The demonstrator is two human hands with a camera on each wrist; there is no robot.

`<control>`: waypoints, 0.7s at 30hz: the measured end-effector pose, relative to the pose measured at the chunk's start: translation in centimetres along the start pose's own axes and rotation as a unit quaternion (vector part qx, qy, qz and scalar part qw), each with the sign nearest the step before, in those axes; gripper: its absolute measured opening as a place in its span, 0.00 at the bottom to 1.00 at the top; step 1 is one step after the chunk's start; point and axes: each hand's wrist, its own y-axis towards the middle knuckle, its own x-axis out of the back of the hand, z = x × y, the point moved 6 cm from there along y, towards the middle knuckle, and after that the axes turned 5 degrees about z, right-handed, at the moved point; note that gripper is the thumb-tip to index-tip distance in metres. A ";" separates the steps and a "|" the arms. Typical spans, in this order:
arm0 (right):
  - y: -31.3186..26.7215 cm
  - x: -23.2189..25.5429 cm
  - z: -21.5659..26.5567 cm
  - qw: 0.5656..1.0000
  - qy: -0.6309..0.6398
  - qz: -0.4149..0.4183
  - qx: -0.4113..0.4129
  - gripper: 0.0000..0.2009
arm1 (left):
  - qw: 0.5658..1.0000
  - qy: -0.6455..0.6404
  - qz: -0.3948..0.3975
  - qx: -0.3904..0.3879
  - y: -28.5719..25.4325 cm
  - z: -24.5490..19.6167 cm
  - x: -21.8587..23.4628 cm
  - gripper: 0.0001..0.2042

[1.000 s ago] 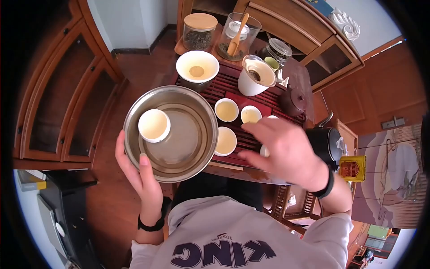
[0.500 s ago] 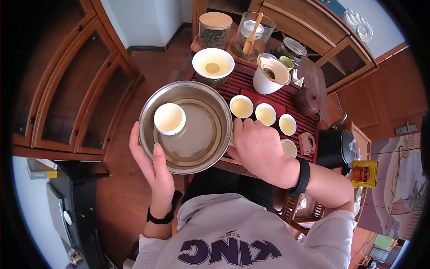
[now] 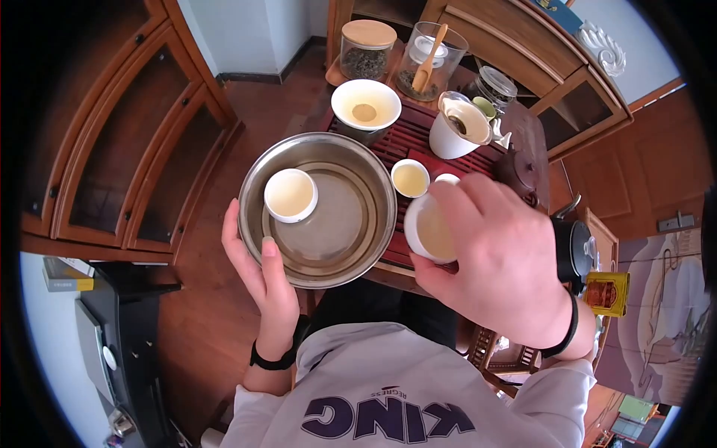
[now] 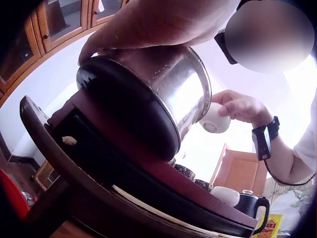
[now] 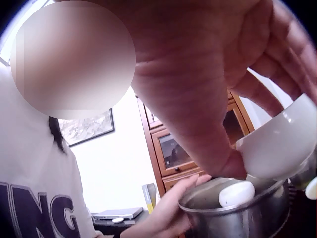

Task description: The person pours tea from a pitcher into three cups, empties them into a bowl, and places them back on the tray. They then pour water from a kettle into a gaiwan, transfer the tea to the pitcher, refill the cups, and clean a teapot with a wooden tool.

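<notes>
Left hand [image 3: 270, 300]: grips the steel basin [image 3: 325, 224], thumb at the rim, fingers round the outside.
Right hand [image 3: 499, 250]: pinches a white teacup [image 3: 428, 228], held tilted above the tea tray [image 3: 388, 136], near the basin's rim.
Inside the basin: a second cup [image 3: 291, 194].
On the tray: a teacup of pale tea [image 3: 410, 180], a dark teapot [image 3: 517, 170].
</notes>
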 end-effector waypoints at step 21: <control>5.0 -8.0 5.5 0.989 0.118 0.074 0.041 0.34 | 1.000 0.003 -0.005 0.024 -0.1 -0.1 -0.3 0.29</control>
